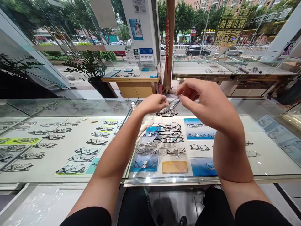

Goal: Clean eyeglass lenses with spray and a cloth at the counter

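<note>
A pair of eyeglasses (167, 110) with a thin dark frame is held up between my hands, above the glass counter. My right hand (207, 100) pinches its right end between thumb and forefinger. My left hand (154, 103), fingers curled, is closed at its left end; the exact grip is partly hidden. Just below, several dark-framed eyeglasses (168, 132) sit in a column, small labels on some lenses. A crumpled pale cloth (146, 126) lies left of them, near my left forearm.
The glass display counter (150, 181) spans the front, with rows of eyeglasses (54, 137) at left and blue cards (144, 163) inside. A yellow case (175, 167) is near the front edge. Behind are a wooden cabinet (137, 89), a potted plant (94, 67) and large windows.
</note>
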A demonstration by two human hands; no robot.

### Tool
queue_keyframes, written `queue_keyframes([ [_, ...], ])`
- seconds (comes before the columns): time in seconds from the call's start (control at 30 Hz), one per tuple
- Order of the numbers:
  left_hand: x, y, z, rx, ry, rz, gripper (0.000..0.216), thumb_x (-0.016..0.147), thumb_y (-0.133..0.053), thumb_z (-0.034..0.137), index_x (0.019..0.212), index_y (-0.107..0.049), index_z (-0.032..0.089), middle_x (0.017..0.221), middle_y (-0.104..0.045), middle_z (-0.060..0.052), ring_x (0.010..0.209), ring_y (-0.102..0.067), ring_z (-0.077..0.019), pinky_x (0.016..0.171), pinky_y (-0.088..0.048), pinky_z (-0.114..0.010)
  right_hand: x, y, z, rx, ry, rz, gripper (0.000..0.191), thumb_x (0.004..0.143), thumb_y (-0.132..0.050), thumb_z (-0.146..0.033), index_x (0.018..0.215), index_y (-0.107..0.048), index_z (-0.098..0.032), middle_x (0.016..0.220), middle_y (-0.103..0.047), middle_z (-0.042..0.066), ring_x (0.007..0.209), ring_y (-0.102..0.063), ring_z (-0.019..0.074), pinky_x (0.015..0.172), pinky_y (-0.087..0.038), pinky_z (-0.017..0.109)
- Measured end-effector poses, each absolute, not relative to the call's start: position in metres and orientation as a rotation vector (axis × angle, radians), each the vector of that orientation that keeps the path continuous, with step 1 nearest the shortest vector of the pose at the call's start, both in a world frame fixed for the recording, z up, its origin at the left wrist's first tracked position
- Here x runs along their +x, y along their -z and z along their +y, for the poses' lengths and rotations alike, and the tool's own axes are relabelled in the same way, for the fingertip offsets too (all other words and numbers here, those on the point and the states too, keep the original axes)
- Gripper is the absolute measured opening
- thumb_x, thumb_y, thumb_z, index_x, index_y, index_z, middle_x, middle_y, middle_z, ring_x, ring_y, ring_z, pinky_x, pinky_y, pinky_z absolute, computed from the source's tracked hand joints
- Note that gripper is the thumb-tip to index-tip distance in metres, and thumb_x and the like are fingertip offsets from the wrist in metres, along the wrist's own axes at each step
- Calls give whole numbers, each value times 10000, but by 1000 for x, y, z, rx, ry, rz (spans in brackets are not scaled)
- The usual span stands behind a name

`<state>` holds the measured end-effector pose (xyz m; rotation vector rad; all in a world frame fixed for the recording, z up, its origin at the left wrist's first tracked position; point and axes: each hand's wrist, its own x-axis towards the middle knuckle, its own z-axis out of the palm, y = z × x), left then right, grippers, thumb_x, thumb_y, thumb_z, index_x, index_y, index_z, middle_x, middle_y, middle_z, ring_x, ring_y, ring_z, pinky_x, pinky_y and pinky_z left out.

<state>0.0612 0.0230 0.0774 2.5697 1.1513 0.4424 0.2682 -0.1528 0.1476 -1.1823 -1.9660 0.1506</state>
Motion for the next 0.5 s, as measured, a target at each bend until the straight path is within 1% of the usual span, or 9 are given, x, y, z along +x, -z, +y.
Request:
queue_keyframes([
  [0.07, 56, -94, 12, 2365, -796, 978, 202, 986, -695, 363, 904, -707, 179, 781, -666, -17, 701, -560, -145, 658, -398, -272, 268, -147, -151, -1176, -155, -1922, 140, 1025, -685, -320, 946, -728, -213, 844, -726, 42, 769, -608, 186, 732, -430, 353],
  [0.17, 58, -107, -4, 1986, -1180, 678, 303, 1020, -729, 449, 878, -624, 203, 722, -575, 22, 610, -484, -105, 597, -401, -244, 267, -144, -145, -1198, -195, -1877, 349, 1056, -684, -495, 860, -704, -206, 786, -699, 43, 754, -590, 181, 703, -406, 337],
  [0.23, 64, -109, -15, 1789, -1303, 532, 352, 1036, -750, 499, 885, -600, 218, 704, -555, 32, 584, -493, -99, 582, -435, -238, 266, -140, -138, -1221, -266, -1859, 487, 1053, -665, -630, 815, -686, -206, 756, -682, 46, 745, -588, 182, 690, -405, 333],
  [0.33, 73, -111, -26, 1615, -1409, 424, 355, 1048, -766, 517, 911, -608, 230, 707, -567, 35, 600, -562, -101, 596, -499, -227, 266, -134, -126, -1196, -454, -1837, 638, 1019, -607, -804, 808, -690, -208, 773, -702, 58, 748, -622, 186, 682, -449, 330],
  [0.4, 76, -113, -30, 1530, -1483, 377, 332, 1059, -765, 494, 920, -620, 230, 722, -591, 35, 620, -596, -97, 607, -526, -214, 266, -131, -118, -1139, -616, -1824, 701, 982, -589, -879, 833, -717, -206, 810, -730, 69, 753, -659, 186, 686, -497, 331],
  [0.5, 76, -115, -29, 1425, -1569, 300, 284, 1073, -761, 426, 918, -636, 224, 741, -629, 32, 625, -610, -89, 605, -541, -200, 262, -128, -110, -1063, -824, -1786, 748, 910, -630, -936, 859, -755, -200, 863, -767, 88, 741, -696, 181, 677, -554, 334],
])
